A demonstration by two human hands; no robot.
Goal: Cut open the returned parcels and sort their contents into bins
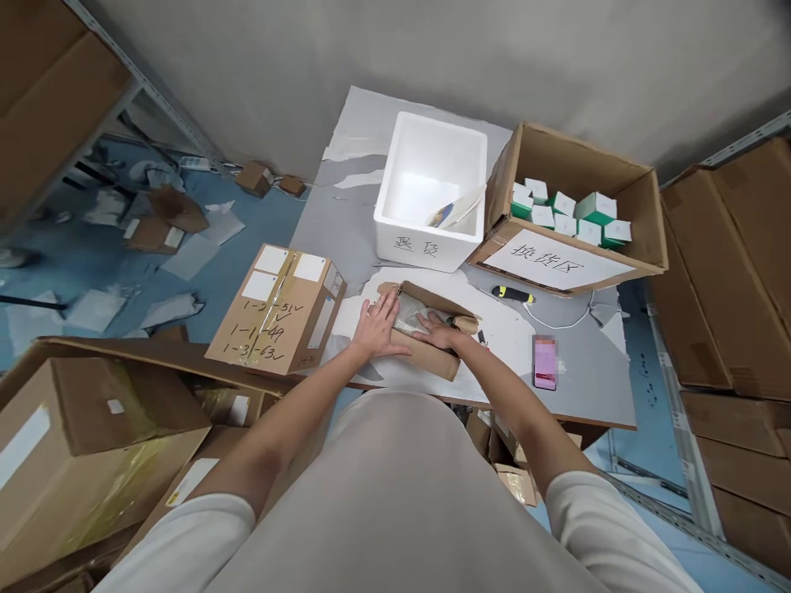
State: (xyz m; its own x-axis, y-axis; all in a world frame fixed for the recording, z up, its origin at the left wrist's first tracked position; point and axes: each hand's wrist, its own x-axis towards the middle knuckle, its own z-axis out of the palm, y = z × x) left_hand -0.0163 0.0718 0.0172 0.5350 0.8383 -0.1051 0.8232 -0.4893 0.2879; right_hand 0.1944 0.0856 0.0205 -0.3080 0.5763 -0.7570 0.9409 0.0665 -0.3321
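A small open cardboard box (426, 356) lies on the table in front of me, with a greyish, plastic-wrapped item (409, 316) inside. My left hand (378, 326) rests on the box's left end, its fingers spread. Reaching in from the right, my right hand (437, 331) lies over the wrapped item with its fingers stretched out. What the wrapping contains cannot be made out. A raised cardboard flap (465, 324) stands by my right wrist.
Behind the small box stand a white foam box (426, 247) and a large carton (568, 276) of green-and-white boxes. A marked carton (265, 317) sits left. A black-yellow box cutter (512, 294) and a phone (545, 362) lie right. Cartons and shelving flank the table (593, 395).
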